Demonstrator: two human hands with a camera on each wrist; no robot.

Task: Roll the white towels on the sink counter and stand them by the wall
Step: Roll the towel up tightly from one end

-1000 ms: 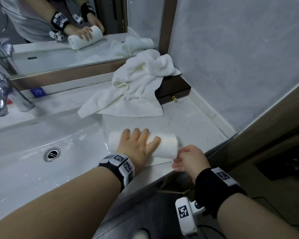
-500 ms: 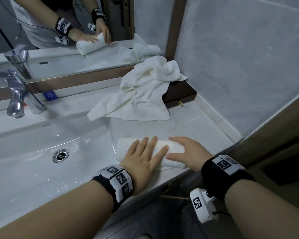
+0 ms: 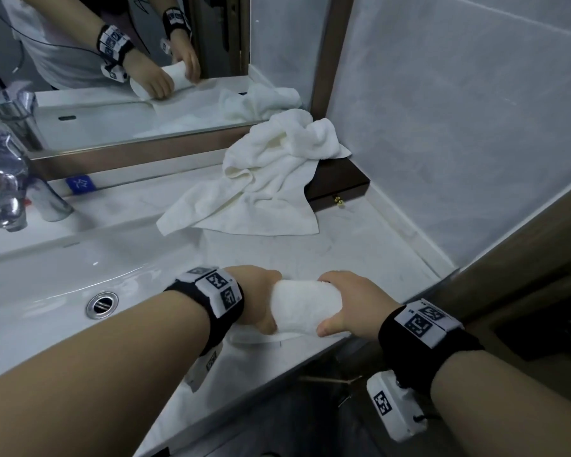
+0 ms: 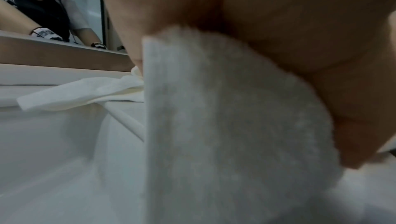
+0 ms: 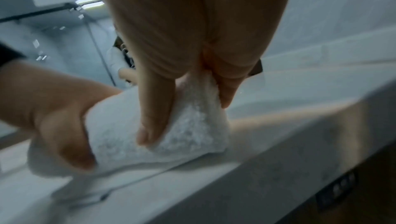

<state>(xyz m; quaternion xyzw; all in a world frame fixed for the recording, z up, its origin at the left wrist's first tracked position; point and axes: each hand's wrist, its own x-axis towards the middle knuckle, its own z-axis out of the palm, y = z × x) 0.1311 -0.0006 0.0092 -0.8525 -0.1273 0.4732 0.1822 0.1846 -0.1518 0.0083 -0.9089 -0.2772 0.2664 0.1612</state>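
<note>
A rolled white towel (image 3: 305,306) lies near the front edge of the marble counter (image 3: 370,258), a loose end trailing under it. My left hand (image 3: 261,301) grips its left end, thumb underneath, and my right hand (image 3: 343,305) grips its right end. The right wrist view shows the roll (image 5: 182,126) with my right thumb and fingers pinching it, and the left hand (image 5: 53,117) around the other end. In the left wrist view the roll (image 4: 225,126) fills the frame under my palm. A second white towel (image 3: 264,183) lies crumpled at the back by the wall.
A sink basin (image 3: 47,285) with a drain (image 3: 102,304) lies to the left, and a chrome faucet (image 3: 7,196) at the far left. A dark wooden box (image 3: 340,186) sits in the back corner under the crumpled towel. A mirror (image 3: 112,61) spans the back wall.
My hands were flat on the roll, pressing it on the counter. Now both curl round its ends and the roll has come towards the front edge.
</note>
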